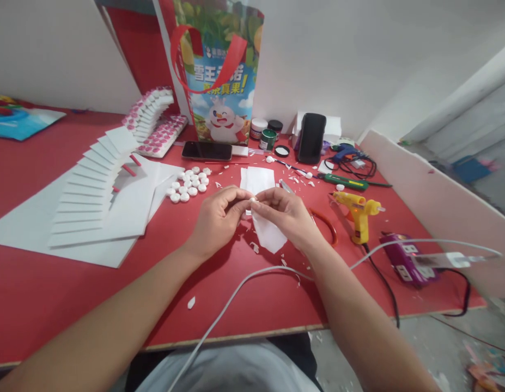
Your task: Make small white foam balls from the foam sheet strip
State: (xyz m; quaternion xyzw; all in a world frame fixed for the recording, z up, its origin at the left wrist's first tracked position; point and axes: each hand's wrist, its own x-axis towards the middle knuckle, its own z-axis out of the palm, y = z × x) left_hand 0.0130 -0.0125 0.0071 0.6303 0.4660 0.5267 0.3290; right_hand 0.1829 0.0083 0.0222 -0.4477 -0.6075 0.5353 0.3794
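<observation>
My left hand (217, 218) and my right hand (291, 218) meet over the middle of the table, fingertips pinched together on a small white piece (253, 200). Fingers cover most of it, so its full shape is hidden. Below the hands lies a white sheet (268, 234), with another part of white paper (258, 177) showing just beyond them. Left of my left hand sits a cluster of small round white pieces (192, 191). An orange-red curved handle (328, 223) lies beside my right hand, the rest of that tool being partly hidden.
Stepped white panels (83, 190) stand on white boards (113, 253) at left. A yellow glue gun (360, 212) and purple box (409, 258) are at right. A grey cable (231, 305) crosses in front. Phones (207, 150), paint jars (267, 139) and a bag (223, 81) line the back.
</observation>
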